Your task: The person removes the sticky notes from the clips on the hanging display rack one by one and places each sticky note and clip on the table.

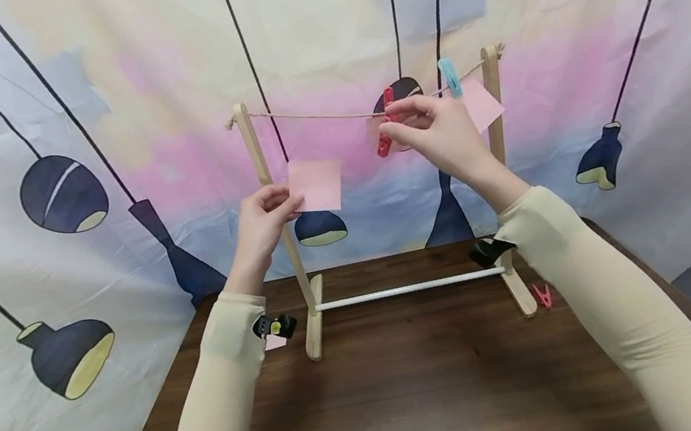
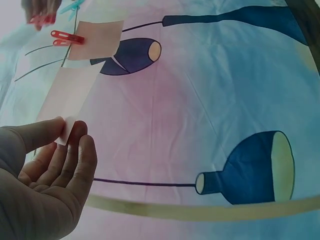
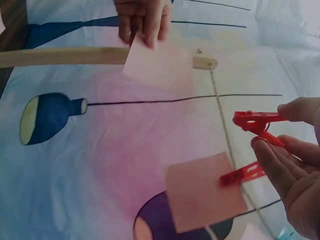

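Observation:
My left hand (image 1: 260, 224) pinches a square pink paper note (image 1: 318, 184) between thumb and fingers, left of centre and below the string (image 1: 317, 115). In the right wrist view, my right hand (image 3: 300, 167) pinches a red clothespin (image 3: 245, 118) by its handles, beside the string. Just below it, another red clothespin (image 3: 244, 174) clips a second pink note (image 3: 200, 195) to the string. That note is mostly covered by my right hand (image 1: 440, 130) in the head view. Farther right, a light blue clothespin (image 1: 449, 76) fastens a third pink note (image 1: 482, 106).
The string runs between two wooden posts (image 1: 256, 147), joined low down by a white rod (image 1: 410, 288). A red clothespin (image 1: 542, 296) lies on the brown table (image 1: 411, 384) by the right foot. Some pink paper (image 1: 274, 341) lies near the left wrist. A lamp-patterned cloth (image 1: 171, 122) hangs behind.

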Demonstrator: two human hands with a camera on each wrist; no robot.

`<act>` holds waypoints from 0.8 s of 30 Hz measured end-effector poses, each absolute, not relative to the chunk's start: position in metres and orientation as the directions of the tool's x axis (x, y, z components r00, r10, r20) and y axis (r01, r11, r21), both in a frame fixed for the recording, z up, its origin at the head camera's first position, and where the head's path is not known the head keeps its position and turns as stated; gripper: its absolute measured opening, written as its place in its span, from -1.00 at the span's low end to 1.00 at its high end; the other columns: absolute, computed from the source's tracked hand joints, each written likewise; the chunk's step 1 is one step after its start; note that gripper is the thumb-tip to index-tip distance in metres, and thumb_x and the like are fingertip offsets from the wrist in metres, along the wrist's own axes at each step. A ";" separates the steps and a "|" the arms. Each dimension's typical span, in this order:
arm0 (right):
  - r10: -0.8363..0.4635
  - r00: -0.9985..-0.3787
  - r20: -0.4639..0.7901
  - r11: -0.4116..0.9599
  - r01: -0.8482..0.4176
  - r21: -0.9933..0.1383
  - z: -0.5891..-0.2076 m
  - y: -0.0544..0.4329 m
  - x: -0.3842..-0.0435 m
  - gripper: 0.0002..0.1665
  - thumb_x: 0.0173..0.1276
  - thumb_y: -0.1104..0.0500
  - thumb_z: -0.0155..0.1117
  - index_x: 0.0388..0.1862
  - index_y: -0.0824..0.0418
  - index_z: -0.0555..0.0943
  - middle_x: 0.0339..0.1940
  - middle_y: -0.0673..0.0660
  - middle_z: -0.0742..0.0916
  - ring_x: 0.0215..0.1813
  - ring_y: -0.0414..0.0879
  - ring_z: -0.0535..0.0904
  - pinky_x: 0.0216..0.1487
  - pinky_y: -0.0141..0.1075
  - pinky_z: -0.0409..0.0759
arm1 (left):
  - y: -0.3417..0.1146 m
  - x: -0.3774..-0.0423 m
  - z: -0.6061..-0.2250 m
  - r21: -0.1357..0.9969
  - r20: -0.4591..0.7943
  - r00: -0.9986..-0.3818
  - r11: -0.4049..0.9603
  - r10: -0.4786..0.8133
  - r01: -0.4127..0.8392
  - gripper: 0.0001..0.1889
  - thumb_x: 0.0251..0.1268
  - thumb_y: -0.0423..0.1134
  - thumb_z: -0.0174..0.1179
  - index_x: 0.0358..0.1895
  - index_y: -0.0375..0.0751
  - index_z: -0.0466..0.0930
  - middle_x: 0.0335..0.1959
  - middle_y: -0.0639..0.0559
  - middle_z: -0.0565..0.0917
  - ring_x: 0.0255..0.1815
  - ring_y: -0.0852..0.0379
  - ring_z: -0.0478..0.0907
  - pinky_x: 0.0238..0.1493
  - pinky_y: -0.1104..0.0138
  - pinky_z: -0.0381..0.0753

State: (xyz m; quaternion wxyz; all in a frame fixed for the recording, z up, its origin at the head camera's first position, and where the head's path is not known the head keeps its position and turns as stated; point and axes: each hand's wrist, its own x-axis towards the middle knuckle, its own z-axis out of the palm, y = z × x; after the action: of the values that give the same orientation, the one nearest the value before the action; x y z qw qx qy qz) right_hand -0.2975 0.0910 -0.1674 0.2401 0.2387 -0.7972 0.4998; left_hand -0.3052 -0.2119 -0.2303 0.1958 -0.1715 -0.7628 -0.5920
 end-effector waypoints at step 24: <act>0.067 -0.750 0.658 0.450 -0.566 -0.691 -0.229 0.165 -0.286 -0.50 0.39 -0.09 0.37 0.19 0.15 0.68 -0.10 0.02 0.71 -0.24 -0.35 0.70 -0.25 -0.50 0.55 | -0.266 -0.273 -0.271 0.862 0.429 -0.902 0.313 -0.034 0.399 -0.53 0.39 -0.07 0.32 0.11 -0.45 0.65 -0.16 0.07 0.68 -0.17 0.21 0.67 -0.07 0.41 0.68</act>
State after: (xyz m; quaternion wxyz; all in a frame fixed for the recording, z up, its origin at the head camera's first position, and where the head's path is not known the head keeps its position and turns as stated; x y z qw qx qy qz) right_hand -0.2859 0.1652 -0.2289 0.3162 0.1577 -0.7906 0.5000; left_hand -0.2729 -0.2659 -0.2711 0.1880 -0.1158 -0.7880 -0.5747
